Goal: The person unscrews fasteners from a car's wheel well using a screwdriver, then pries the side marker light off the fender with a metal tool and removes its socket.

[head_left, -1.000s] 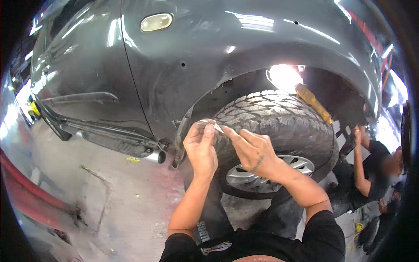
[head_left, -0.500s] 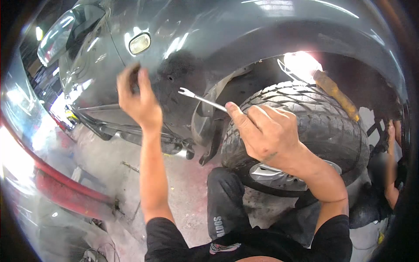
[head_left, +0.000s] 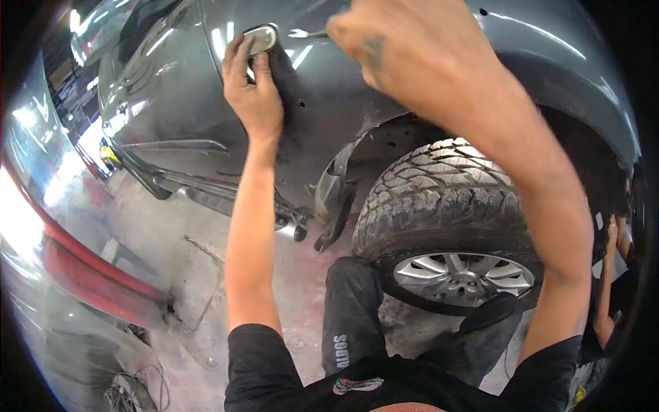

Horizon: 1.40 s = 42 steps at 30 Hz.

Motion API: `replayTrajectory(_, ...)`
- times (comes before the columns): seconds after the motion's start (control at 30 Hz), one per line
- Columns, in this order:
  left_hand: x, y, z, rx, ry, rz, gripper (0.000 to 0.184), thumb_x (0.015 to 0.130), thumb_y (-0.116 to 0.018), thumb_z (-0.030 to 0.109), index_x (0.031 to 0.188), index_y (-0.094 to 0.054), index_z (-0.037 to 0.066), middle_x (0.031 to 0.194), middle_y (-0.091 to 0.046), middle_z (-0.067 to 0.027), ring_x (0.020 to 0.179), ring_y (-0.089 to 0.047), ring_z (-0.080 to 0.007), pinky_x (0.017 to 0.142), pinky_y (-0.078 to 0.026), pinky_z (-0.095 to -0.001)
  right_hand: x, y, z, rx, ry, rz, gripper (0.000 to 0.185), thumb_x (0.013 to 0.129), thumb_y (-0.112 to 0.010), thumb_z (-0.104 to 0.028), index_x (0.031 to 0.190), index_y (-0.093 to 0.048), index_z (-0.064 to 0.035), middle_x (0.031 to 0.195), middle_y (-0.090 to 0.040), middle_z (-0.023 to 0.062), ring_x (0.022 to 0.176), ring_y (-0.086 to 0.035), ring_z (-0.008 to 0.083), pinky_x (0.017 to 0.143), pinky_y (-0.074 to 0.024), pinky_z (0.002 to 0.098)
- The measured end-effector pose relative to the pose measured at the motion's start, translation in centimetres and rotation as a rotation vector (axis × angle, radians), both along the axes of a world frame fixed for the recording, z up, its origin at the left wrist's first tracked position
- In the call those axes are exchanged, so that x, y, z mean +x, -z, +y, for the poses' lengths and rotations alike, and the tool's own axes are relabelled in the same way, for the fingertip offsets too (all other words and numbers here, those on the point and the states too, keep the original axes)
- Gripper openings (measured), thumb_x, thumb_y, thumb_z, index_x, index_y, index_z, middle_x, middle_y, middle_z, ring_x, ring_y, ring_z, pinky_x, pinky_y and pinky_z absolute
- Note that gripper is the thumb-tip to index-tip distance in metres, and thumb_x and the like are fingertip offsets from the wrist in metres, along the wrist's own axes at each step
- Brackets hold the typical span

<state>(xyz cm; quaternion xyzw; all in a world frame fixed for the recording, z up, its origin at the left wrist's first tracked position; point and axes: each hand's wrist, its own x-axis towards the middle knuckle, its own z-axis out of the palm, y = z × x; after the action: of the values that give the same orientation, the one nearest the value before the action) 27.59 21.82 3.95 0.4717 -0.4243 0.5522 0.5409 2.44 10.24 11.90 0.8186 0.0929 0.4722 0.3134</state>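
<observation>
My left hand (head_left: 252, 103) is at the oval side marker light (head_left: 261, 40) on the grey fender, its fingers and thumb closed about the light's lower edge. Up at the top of the view, my right hand (head_left: 419, 48) is wrapped round an open-end wrench (head_left: 307, 33). The wrench's forked tip points left, a short way to the right of the light. Most of its shaft is hidden by the fist. A small hole (head_left: 301, 104) shows in the fender below the light.
A treaded tire (head_left: 439, 206) with a silver alloy wheel (head_left: 463, 275) sits turned outward in the wheel arch. A loose fender liner (head_left: 334, 189) hangs at the arch's front. A red beam (head_left: 89, 275) stands left. Another person's arm (head_left: 605, 288) is at the far right.
My left hand has risen to the side marker light and closed on it. My right hand has moved up with the wrench, toward the light. My forearm now covers where the bright work lamp was.
</observation>
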Motion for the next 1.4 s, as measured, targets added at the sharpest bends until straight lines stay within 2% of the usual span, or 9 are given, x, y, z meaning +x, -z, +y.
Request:
replayTrajectory(0.07,-1.6,1.5,-0.3,-0.069,-0.002,0.053,0.031,0.096,-0.063,0.004,0.126,-0.070,0.002,0.138,-0.062,-0.0187,0.127,-0.059,-0.0346,0.106,-0.046,-0.0395,1.2,-2.5,1.9,-0.153,0.026,-0.008,0.017,0.085,-0.063,-0.008,0.070,-0.071,-0.0062,0.069,-0.071,0.0089,0.063,-0.071,0.0199,0.058,-0.0580,0.0339)
replayTrajectory(0.33,-8.1,7.0,-1.4,-0.034,0.079,0.095,0.034,0.092,-0.067,0.006,0.125,-0.068,0.000,0.130,-0.061,-0.0170,0.125,-0.053,-0.0323,0.106,-0.043,-0.0413,1.8,-7.6,10.1,-0.400,0.155,0.247,0.011,0.085,-0.065,-0.009,0.087,-0.074,-0.0025,0.081,-0.074,0.0170,0.079,-0.074,0.0311,0.072,-0.0597,0.0403)
replayTrajectory(0.67,-10.6,-0.2,-3.0,-0.393,0.586,0.179,0.024,0.093,-0.067,0.004,0.115,-0.066,-0.003,0.089,-0.070,-0.0141,0.066,-0.066,-0.0228,0.058,-0.051,-0.0334,4.8,-8.2,13.7,-0.471,0.304,0.361,0.013,0.082,-0.068,-0.010,0.076,-0.072,0.0009,0.076,-0.072,0.0196,0.077,-0.073,0.0343,0.070,-0.0579,0.0424)
replayTrajectory(0.77,-12.3,-1.5,-1.9,-0.153,0.780,0.479,0.028,0.087,-0.069,0.009,0.112,-0.072,-0.004,0.086,-0.070,-0.0186,0.078,-0.066,-0.0398,0.075,-0.049,-0.0533,4.2,-8.7,15.4,-0.527,0.257,0.420,0.011,0.080,-0.070,-0.008,0.077,-0.073,0.0016,0.076,-0.072,0.0202,0.074,-0.073,0.0335,0.068,-0.0575,0.0430)
replayTrajectory(0.8,-11.9,-2.4,-2.9,-0.447,0.766,0.221,0.039,0.094,-0.062,-0.001,0.132,-0.054,-0.008,0.086,-0.063,-0.0151,0.064,-0.061,-0.0239,0.059,-0.047,-0.0372,4.7,-9.1,15.5,-0.446,0.408,0.480,0.009,0.079,-0.071,-0.006,0.077,-0.073,0.0019,0.076,-0.072,0.0207,0.072,-0.072,0.0328,0.067,-0.0573,0.0429)
replayTrajectory(0.9,-10.4,-3.2,-4.1,-0.520,0.607,0.191,0.029,0.095,-0.062,0.000,0.123,-0.059,-0.008,0.079,-0.063,-0.0179,0.066,-0.062,-0.0305,0.059,-0.046,-0.0414,5.5,-9.7,15.8,-0.372,0.606,0.547,0.004,0.076,-0.073,-0.002,0.077,-0.075,0.0011,0.075,-0.072,0.0200,0.069,-0.071,0.0307,0.065,-0.0568,0.0415)
replayTrajectory(1.17,-7.5,-4.5,-5.5,-0.514,0.252,0.152,0.014,0.094,-0.067,0.006,0.086,-0.057,0.001,0.068,-0.064,-0.0167,0.062,-0.065,-0.0390,0.056,-0.050,-0.0459,5.4,-9.4,12.2,-0.269,0.440,0.422,0.008,0.074,-0.065,0.000,0.073,-0.072,-0.0005,0.068,-0.070,0.0129,0.068,-0.069,0.0257,0.064,-0.0553,0.0401)
replayTrajectory(1.27,-7.2,-4.6,-5.3,-0.437,0.158,0.186,0.014,0.091,-0.069,0.007,0.085,-0.058,0.002,0.066,-0.063,-0.0161,0.060,-0.066,-0.0371,0.054,-0.051,-0.0462,3.0,-10.0,10.2,-0.516,-0.207,0.032,0.026,0.081,-0.071,-0.011,0.107,-0.071,-0.0096,0.083,-0.068,0.0064,0.075,-0.069,0.0267,0.058,-0.0516,0.0383)
replayTrajectory(1.4,-7.0,-4.5,-4.9,-0.425,0.176,0.155,0.008,0.090,-0.069,0.004,0.089,-0.061,0.001,0.066,-0.064,-0.0155,0.059,-0.065,-0.0359,0.052,-0.049,-0.0448,2.3,-11.9,12.1,-0.300,-0.487,-0.287,0.030,0.085,-0.064,-0.018,0.112,-0.069,-0.0048,0.099,-0.068,0.0121,0.090,-0.067,0.0266,0.073,-0.0522,0.0405)
